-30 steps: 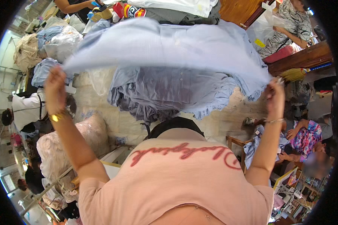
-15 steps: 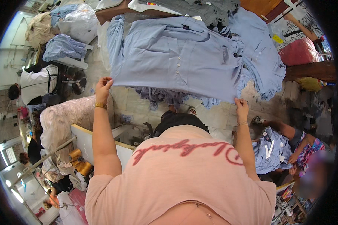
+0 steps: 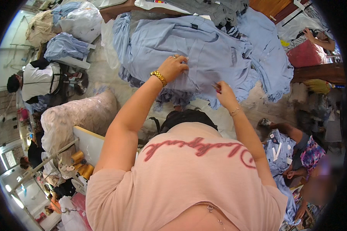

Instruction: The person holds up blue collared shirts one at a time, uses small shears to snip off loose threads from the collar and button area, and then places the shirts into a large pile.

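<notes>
A light blue shirt (image 3: 212,65) lies spread over other blue garments on the work surface in front of me, its dark neck label at the far side. My left hand (image 3: 174,68) is at the middle of the shirt by the front placket, thumb and fingers closed on the cloth. It covers the place where the buttons sit. To the right, at the shirt's near edge, my right hand (image 3: 224,94) is closed in a pinch. A small dark thing shows at its fingertips, too blurred to name.
More blue garments (image 3: 264,54) hang over the right side. A plastic-wrapped roll (image 3: 79,111) and a board (image 3: 88,142) stand at my left. On the right a seated person handles blue garments (image 3: 278,152). Another person (image 3: 40,82) works at far left.
Both hands have let go of the shirt's near corners. The left came right to the placket, the right came inward to the left. The shirt's near edge has dropped; its front is more rumpled.
</notes>
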`<state>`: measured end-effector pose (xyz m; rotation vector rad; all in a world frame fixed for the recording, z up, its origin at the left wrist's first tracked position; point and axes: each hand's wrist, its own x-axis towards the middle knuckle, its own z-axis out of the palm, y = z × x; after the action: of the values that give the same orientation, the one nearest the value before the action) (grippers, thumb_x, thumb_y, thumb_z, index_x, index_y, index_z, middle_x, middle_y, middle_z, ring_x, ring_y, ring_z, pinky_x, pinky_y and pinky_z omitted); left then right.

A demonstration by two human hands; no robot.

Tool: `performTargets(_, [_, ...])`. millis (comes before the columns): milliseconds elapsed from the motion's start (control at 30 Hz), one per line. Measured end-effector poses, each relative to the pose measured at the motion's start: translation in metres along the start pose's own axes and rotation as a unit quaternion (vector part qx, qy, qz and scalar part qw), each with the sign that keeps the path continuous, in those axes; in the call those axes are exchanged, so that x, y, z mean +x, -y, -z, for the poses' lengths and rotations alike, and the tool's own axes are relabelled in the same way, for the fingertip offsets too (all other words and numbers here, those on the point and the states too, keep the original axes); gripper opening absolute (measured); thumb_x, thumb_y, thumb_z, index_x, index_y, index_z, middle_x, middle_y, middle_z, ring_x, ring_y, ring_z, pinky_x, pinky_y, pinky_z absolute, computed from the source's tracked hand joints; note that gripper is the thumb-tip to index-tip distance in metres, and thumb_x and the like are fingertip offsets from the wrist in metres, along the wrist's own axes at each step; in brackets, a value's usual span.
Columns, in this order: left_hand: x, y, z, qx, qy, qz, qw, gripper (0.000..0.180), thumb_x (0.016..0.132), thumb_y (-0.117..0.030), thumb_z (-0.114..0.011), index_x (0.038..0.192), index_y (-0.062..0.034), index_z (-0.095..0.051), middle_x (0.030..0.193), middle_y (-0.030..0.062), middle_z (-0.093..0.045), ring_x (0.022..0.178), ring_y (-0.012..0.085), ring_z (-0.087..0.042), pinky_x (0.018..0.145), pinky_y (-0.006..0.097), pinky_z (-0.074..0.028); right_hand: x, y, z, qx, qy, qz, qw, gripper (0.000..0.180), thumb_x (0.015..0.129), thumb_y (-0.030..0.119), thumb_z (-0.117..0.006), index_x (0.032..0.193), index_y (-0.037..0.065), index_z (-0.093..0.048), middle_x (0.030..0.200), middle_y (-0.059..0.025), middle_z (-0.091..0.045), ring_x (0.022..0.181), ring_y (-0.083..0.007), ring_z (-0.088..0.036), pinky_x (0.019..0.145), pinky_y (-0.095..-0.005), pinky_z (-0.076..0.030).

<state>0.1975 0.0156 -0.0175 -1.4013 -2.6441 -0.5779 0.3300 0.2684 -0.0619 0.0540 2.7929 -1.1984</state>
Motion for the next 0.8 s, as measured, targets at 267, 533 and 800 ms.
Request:
performTargets(267, [0.005,0.030,0.001,-0.180,0.034,0.016,0.983,0.010,0.076,-0.018,-0.059,0.079,-0.0095,-0.064,0.085,0.0057,-0.059,0.078,0.0238,-0.057,0.069,0.033,-0.046,0.032,0.088,-0.009,-0.066,0.032,0.082,0.994,0.024,0.077,0.017,-0.056,0.096,0.003,-0.052,0.086,-0.0163,-0.055,0.087,-0.0321,-0.053,0.073,-0.0403,-0.044])
performTargets(533, [0.007,0.030,0.007,-0.239,0.042,0.055,0.968,0.011,0.076,-0.018,-0.059,0.083,-0.0107,-0.065,0.079,0.0050,-0.060,0.071,0.0227,-0.058,0.064,0.032,-0.046,0.056,0.104,-0.016,-0.176,0.013,0.061,0.982,0.023,0.081,0.028,-0.052,0.085,0.006,-0.055,0.082,-0.0121,-0.057,0.073,-0.0310,-0.057,0.062,-0.0404,-0.046])
performTargets(800, [0.006,0.029,0.007,-0.235,0.018,0.055,0.970,0.009,0.076,-0.015,-0.062,0.082,-0.0089,-0.065,0.075,0.0073,-0.060,0.068,0.0229,-0.057,0.061,0.031,-0.045,0.060,0.105,-0.023,-0.181,0.027,0.073,0.980,0.021,0.081,0.028,-0.052,0.085,0.007,-0.056,0.083,-0.0119,-0.058,0.075,-0.0294,-0.058,0.061,-0.0400,-0.046])
